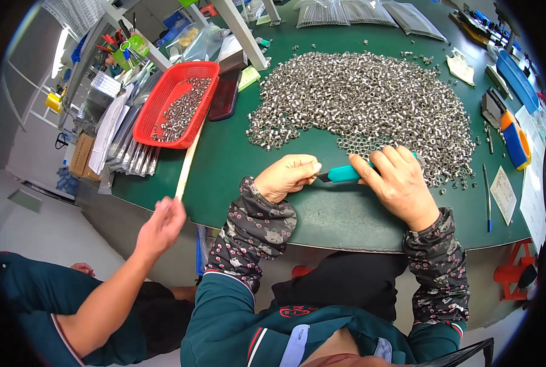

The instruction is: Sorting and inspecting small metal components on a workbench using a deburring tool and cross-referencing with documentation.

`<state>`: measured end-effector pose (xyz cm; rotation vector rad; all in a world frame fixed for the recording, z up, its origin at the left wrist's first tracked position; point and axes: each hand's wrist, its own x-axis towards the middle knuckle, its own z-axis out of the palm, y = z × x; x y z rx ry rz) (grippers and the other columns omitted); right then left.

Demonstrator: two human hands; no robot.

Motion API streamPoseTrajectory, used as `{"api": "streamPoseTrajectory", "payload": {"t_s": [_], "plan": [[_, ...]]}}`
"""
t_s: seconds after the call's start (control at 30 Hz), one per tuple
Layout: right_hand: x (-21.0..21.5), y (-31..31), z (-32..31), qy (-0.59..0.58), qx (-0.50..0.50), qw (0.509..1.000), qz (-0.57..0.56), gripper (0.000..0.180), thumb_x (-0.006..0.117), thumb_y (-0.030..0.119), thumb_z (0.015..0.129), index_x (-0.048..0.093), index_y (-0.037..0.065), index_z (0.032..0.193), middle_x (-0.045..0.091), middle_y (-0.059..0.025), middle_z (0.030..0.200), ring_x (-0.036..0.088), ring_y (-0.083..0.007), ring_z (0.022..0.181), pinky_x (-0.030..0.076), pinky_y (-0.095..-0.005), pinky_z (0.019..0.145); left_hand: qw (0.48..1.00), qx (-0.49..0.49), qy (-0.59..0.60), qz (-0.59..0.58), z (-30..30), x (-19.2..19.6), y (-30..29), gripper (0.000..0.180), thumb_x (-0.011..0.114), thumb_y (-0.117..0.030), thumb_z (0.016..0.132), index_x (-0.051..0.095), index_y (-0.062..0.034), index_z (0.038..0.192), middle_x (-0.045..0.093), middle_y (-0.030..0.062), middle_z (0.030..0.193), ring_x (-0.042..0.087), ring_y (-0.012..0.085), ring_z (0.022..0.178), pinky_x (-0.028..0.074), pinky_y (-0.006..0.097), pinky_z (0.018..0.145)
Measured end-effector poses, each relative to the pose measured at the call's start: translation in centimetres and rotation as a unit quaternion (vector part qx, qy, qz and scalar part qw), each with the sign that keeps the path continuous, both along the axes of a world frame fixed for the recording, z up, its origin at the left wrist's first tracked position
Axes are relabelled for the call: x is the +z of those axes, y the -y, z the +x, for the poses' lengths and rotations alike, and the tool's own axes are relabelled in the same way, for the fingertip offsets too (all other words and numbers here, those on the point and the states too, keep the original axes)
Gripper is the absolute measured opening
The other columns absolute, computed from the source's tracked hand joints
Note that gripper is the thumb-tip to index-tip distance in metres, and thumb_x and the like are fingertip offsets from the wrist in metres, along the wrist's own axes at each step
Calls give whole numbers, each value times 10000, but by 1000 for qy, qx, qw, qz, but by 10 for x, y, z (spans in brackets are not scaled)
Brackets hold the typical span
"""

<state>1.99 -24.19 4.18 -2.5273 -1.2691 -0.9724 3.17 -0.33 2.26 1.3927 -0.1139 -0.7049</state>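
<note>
Over the front part of the green table, my right hand (395,183) is wrapped round a slim teal-handled tool (344,174) with a dark, angled tip, much like a utility knife. The tip points left and almost meets my left hand (288,176). Thumb and forefinger of that hand are pinched together; whatever is between them is too small to make out. Just beyond both hands spreads a wide heap of small shiny metal rings (365,92). Some rings lie flat, side by side in a single layer, at its near edge.
At left stands a red plastic basket (143,122) with more rings, beside a dark phone (225,95). A co-worker's hand (163,226) reaches to the table's left edge. At right lie a pen (487,199), a paper tag (503,194) and an orange-and-blue tool (516,140).
</note>
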Motion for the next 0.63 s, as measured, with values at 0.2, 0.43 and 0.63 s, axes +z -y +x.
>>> {"api": "streamPoseTrajectory", "payload": {"t_s": [0.2, 0.43, 0.63], "plan": [[5, 2, -1, 28, -7, 999, -26, 316, 523, 100, 660, 543, 77, 974, 414, -7, 707, 438, -135, 660, 357, -265, 581, 999, -27, 7, 20, 0, 1, 2, 213, 487, -227, 865, 502, -81, 711, 423, -50, 615, 277, -1, 450, 199, 148, 390], [8, 1, -1, 50, -8, 998, -25, 330, 508, 104, 672, 547, 99, 999, 426, -8, 724, 439, -132, 655, 353, -267, 593, 997, -56, 29, 39, 1, 3, 4, 217, 492, -236, 863, 505, -78, 714, 427, -51, 609, 274, -2, 448, 193, 150, 384], [6, 3, 1, -2, -39, 999, 0, 335, 515, 102, 666, 545, 93, 1000, 442, -11, 738, 458, -124, 699, 365, -273, 637, 997, 54, 48, -2, 0, 1, 7, 226, 505, -276, 857, 500, -82, 741, 449, -51, 631, 286, -11, 459, 197, 149, 384]]}}
